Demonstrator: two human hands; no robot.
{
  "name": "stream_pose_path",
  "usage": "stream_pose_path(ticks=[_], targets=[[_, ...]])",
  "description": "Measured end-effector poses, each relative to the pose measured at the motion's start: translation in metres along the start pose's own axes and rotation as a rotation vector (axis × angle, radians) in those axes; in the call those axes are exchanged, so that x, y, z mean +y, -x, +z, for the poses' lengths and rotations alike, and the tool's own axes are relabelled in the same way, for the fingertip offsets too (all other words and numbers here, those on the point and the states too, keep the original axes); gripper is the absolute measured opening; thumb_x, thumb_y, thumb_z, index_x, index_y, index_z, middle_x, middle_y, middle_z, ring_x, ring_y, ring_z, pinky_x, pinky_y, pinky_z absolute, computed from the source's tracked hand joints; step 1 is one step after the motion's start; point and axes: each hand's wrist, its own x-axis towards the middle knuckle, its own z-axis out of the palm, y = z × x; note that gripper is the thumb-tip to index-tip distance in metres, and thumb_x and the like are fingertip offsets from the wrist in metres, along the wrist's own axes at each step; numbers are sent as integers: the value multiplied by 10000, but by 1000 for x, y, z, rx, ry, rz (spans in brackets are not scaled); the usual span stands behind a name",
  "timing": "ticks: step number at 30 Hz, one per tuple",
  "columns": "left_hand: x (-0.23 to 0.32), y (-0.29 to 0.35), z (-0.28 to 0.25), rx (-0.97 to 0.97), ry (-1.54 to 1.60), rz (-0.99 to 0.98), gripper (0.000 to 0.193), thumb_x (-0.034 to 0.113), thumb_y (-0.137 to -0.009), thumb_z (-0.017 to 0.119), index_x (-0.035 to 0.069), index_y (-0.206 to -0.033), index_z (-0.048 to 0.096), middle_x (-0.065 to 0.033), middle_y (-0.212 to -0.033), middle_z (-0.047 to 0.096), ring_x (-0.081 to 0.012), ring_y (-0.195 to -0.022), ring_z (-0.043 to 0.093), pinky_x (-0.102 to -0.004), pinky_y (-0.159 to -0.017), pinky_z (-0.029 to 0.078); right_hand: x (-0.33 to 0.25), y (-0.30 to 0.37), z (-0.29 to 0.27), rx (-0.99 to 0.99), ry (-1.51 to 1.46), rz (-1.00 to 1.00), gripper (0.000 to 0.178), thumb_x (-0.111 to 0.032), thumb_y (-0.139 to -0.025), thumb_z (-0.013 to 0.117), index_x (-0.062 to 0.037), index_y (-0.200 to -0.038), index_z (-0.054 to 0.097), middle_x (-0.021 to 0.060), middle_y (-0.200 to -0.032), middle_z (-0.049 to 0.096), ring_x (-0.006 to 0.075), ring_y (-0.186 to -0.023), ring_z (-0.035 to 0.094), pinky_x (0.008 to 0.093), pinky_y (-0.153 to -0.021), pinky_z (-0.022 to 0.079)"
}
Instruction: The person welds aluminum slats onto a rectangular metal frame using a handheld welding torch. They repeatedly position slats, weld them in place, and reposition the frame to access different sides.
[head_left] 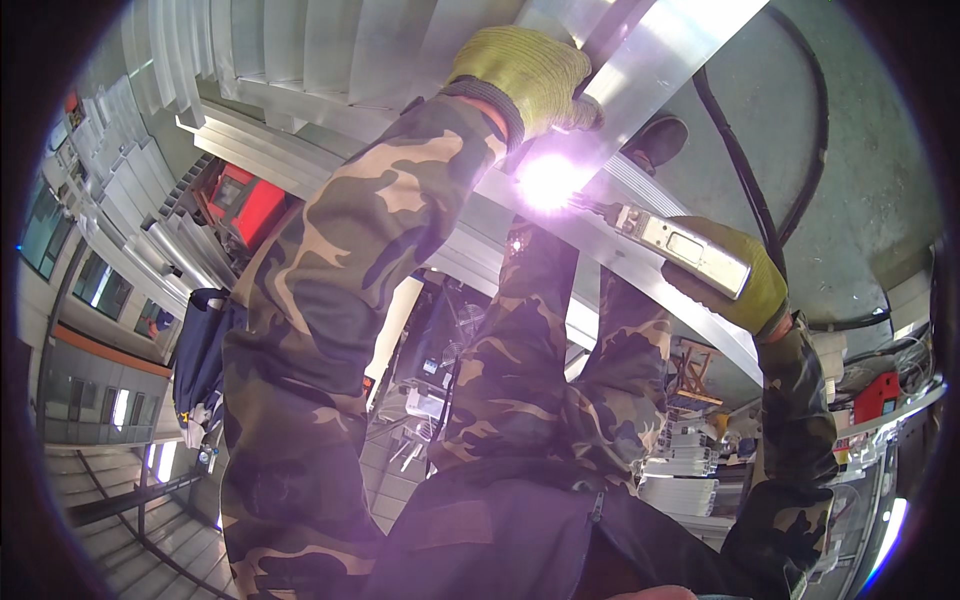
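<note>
My right hand [765,285], in a yellow-green glove, is wrapped round a silver handheld welding torch [685,250]. The torch tip points left into a blinding white-violet glow [552,183], which hides the exact contact spot. That glare sits where a broad shiny metal beam [665,75] meets a second metal profile [700,320] running below it. My left hand [520,75], gloved alike, grips the broad beam's left edge just above the light. Its thumb shows near the edge, while some fingers are hidden.
Long metal profiles [340,45] lie side by side at the upper left. A red machine [245,205] stands left of my left arm. Black cables [740,155] loop across the grey-green floor [860,130] at right. My shoe [660,138] shows beside the beam.
</note>
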Motion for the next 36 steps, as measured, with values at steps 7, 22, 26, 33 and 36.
stream_pose_path(ticks=[7,22,26,33,36], targets=[[1,1,-2,47,-73,22,642,676,-902,616,118,-1199,727,-116,-1103,750,-322,-1043,724,-487,-918,562,8,7,-3,-21,72,7,517,-221,-876,818,-17,-1319,646,158,-1175,732,291,-1006,738,372,-895,570],[-6,-8,7,84,28,31,528,578,-909,671,92,-1107,725,-154,-996,747,-372,-931,713,-502,-827,552,13,53,-8,113,200,-54,545,-314,-880,802,-34,-1323,653,158,-1171,734,297,-1022,739,389,-901,578],[-34,9,30,237,280,113,510,513,-959,630,32,-1105,718,-233,-1066,710,-444,-1016,655,-510,-862,511,16,65,1,204,281,-157,554,-338,-881,797,-38,-1324,655,159,-1170,735,299,-1026,739,394,-903,580],[-33,35,48,229,1017,-58,361,248,-1053,614,19,-1328,670,-58,-1097,737,-126,-881,667,-268,-756,537,0,75,1,407,152,-52,485,-396,-913,678,-177,-1345,650,166,-1181,724,386,-1028,711,455,-877,574],[-35,70,73,410,1111,-226,355,268,-1065,612,47,-1337,669,-22,-1031,713,-105,-820,653,-253,-685,518,-16,73,-3,456,127,-105,507,-376,-893,701,-155,-1345,639,167,-1197,716,390,-1030,708,457,-877,571]])
